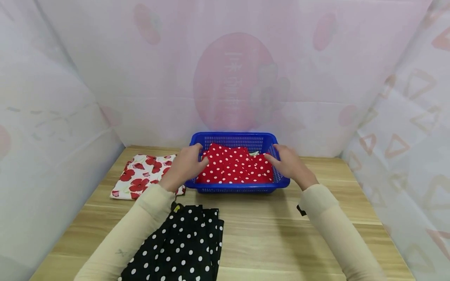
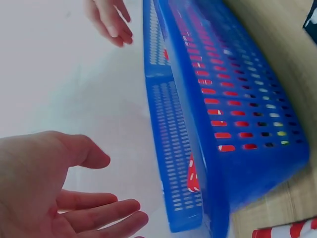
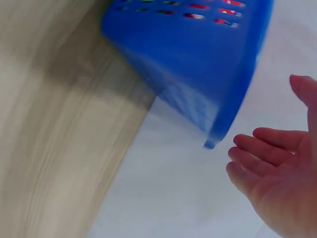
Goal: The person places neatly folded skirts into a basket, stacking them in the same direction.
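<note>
basket (image 1: 234,190) between left hand (image 1: 186,164) and right hand (image 1: 291,164)

both hands loosely spread, gripping nothing, just off its short ends; neither clearly nearer. its long axis runs side to side, near the table's (image 1: 260,242) far edge.

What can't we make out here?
- Head: lower end of black dotted cloth, cut off by bottom edge.
- Head: anything beneath the red dotted cloth.
- Head: part of the flowered cloth, behind left hand and sleeve.
- Right wrist: most of the blue basket, past top edge.
</note>
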Available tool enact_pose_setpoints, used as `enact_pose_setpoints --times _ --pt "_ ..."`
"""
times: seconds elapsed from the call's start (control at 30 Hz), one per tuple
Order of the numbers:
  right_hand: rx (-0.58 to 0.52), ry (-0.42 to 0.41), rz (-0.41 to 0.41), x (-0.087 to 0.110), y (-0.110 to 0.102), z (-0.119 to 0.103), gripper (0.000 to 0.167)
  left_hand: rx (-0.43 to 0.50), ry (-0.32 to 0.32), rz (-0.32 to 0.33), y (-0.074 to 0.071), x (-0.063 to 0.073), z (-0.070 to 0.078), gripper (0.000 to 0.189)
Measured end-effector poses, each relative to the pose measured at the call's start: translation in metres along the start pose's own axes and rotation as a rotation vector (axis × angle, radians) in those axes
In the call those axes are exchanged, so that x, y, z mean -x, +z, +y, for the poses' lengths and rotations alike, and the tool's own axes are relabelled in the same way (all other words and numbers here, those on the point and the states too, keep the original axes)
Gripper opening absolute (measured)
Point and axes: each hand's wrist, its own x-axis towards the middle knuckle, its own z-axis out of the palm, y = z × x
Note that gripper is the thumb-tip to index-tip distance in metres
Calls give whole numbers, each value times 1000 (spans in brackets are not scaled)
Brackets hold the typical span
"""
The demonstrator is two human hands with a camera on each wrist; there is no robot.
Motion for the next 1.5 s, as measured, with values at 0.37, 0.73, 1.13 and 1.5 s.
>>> enact_pose_setpoints --times 0.37,0.73,1.13,1.5 --pt "201 -25 -78 21 22 10 113 -95 38 72 -12 73 -37 64" --pt "196 -77 -30 28 45 25 114 -265 44 -5 4 156 -92 93" --pt "201 -74 -20 26 46 24 112 -236 -7 -140 32 205 -143 123" --pt "206 -53 -33 25 48 24 115 -190 -28 -208 54 206 -154 119"
